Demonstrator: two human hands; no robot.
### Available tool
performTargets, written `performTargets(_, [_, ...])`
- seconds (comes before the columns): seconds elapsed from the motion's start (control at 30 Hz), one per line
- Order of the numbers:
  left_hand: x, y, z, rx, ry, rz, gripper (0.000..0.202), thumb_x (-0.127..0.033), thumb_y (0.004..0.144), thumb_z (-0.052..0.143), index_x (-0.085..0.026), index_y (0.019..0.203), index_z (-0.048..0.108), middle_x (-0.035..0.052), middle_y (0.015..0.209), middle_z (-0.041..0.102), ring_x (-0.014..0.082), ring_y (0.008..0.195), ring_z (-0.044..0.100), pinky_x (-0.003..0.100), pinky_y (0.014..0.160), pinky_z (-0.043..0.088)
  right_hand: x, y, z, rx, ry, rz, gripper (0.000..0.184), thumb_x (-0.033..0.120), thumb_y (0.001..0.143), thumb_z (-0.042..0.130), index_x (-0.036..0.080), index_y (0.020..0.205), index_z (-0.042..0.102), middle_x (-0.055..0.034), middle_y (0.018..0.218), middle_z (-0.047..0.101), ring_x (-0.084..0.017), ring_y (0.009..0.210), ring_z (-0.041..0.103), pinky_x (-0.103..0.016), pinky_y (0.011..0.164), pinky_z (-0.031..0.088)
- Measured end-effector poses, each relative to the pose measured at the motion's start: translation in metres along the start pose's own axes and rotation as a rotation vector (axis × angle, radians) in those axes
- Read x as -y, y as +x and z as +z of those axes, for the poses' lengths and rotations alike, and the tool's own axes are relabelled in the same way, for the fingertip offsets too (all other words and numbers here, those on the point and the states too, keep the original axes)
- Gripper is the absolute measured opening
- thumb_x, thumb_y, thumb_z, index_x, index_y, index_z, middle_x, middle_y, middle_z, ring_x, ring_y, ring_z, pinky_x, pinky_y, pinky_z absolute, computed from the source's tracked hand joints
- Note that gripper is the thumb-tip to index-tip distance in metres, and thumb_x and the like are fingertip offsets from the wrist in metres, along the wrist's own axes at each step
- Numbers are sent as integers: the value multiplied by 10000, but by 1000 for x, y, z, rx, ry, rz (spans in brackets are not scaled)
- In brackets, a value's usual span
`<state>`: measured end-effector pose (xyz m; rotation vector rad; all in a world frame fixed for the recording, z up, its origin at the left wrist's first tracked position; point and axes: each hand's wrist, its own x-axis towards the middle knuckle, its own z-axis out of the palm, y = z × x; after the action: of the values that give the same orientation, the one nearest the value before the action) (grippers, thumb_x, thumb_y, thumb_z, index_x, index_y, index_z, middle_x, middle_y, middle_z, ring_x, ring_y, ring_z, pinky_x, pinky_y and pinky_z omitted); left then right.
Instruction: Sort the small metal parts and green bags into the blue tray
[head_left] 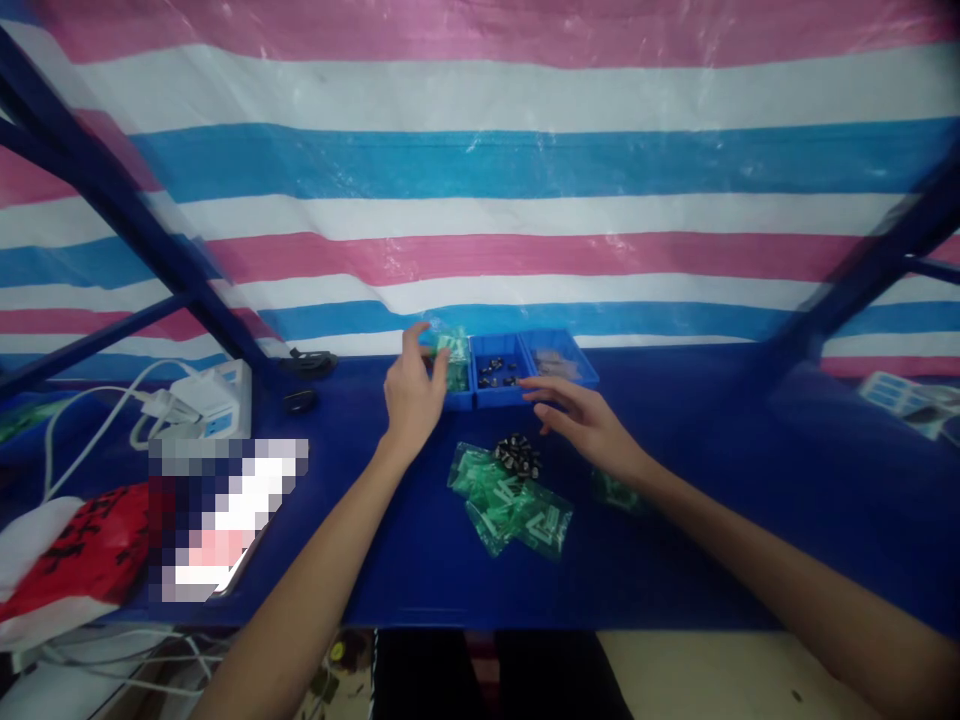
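Note:
My left hand (pixel 416 392) is at the left blue bin, thumb and index finger spread apart around its near side. Green plastic packets (pixel 454 350) lie in that bin, right by the thumb; I make out no grip on them. Fingers loosely stretched, my right hand (pixel 577 412) hovers by the front edge of the middle blue bin (pixel 496 400), which holds small black parts (pixel 495 372). On the table between my arms, several flat green packets (pixel 510 505) overlap, with a pile of small black parts (pixel 517 456) against their top edge.
The right blue bin (pixel 562 345) holds clear packets. Another green packet (pixel 619 492) lies under my right forearm. Along the left are a power strip (pixel 232 405) with white cables, a blurred-out phone (pixel 232 520) and a red-and-white bag (pixel 90 545). Blue frame posts (pixel 142 230) flank the table.

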<state>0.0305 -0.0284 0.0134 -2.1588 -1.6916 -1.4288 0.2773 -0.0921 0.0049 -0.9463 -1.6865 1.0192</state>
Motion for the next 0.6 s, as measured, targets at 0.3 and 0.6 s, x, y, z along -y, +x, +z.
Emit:
performTargets(0.3, [16, 2, -4, 135, 251, 56, 284, -280, 955, 503, -199, 1176, 662, 126, 1172, 653, 322, 1108, 584, 473, 919, 481, -5, 3, -4, -85, -256, -3, 283, 449, 926, 594, 225, 1071, 687, -82, 1013, 673, -213, 824, 639, -339, 630, 566])
performTargets(0.6, [14, -10, 2, 318, 318, 214, 372, -395, 1035, 376, -213, 1207, 652, 131, 1279, 641, 377, 1290, 459, 658, 1050, 293, -3, 7, -19, 155, -674, -119, 150, 307, 907, 601, 210, 895, 715, -52, 834, 706, -193, 709, 636, -322, 649, 461])
